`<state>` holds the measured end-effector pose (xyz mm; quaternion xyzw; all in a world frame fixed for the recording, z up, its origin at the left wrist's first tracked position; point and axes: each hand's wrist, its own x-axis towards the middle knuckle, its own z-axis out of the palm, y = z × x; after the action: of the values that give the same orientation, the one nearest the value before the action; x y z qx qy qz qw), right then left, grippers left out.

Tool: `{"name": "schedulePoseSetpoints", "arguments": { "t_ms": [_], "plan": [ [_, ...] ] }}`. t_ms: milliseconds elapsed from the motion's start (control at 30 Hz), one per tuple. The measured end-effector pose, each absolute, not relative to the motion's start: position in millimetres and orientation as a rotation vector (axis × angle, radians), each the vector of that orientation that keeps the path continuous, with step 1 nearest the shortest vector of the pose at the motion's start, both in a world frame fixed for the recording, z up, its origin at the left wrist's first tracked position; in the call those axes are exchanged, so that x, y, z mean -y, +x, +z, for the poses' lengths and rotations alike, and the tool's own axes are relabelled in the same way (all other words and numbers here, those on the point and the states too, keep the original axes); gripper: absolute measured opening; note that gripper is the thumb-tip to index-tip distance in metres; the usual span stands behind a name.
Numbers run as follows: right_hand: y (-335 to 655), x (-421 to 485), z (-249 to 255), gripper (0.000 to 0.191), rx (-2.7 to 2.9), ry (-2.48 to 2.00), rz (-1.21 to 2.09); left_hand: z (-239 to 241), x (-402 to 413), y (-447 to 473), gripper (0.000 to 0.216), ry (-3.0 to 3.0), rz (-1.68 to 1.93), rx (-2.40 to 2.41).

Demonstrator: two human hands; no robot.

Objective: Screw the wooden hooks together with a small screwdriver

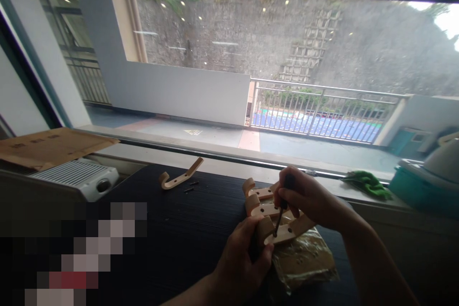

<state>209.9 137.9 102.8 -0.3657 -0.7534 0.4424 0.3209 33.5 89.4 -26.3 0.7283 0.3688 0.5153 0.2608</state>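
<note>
In my right hand [297,193] a dark-handled screwdriver [279,220] points down, its tip at a hole of the nearest wooden hook [283,235]. My left hand [247,246] grips the curled end of that hook, thumb along its near side. Two more wooden hooks [267,210] lie in a row behind it, partly hidden by my right hand. Under the hooks is a wooden board [304,260] in clear plastic wrap. A loose wooden hook [181,179] rests farther left on the dark table, with two screws [191,188] beside it.
The black table [158,234] reaches the window ledge. At the left stand a white slatted device [81,177] and a brown paper envelope [53,146]. A green cloth [367,184] and a teal container [412,186] are on the right. Part of the lower left is pixelated.
</note>
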Motion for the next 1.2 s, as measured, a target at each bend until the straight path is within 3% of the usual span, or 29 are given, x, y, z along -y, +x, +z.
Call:
{"name": "schedulePoseSetpoints", "arguments": {
  "t_ms": [267,667,900,1200],
  "plan": [
    [205.4,-137.2,102.7,0.024,1.885,-1.022,1.159,-22.2,-89.0,33.5,0.044,1.931,1.373,-0.982],
    [206.7,-135.8,104.6,0.011,1.986,-1.039,1.102,-26.8,-89.1,33.1,0.045,1.969,1.394,-1.023],
    [209.6,-133.6,108.1,0.024,1.976,-1.052,1.131,-30.2,-89.8,33.6,0.049,1.989,1.375,-1.012],
    [213.4,-136.5,114.3,0.026,2.142,-1.232,0.774,-17.9,-88.8,32.2,0.04,1.964,1.272,-1.028]
  ]
}}
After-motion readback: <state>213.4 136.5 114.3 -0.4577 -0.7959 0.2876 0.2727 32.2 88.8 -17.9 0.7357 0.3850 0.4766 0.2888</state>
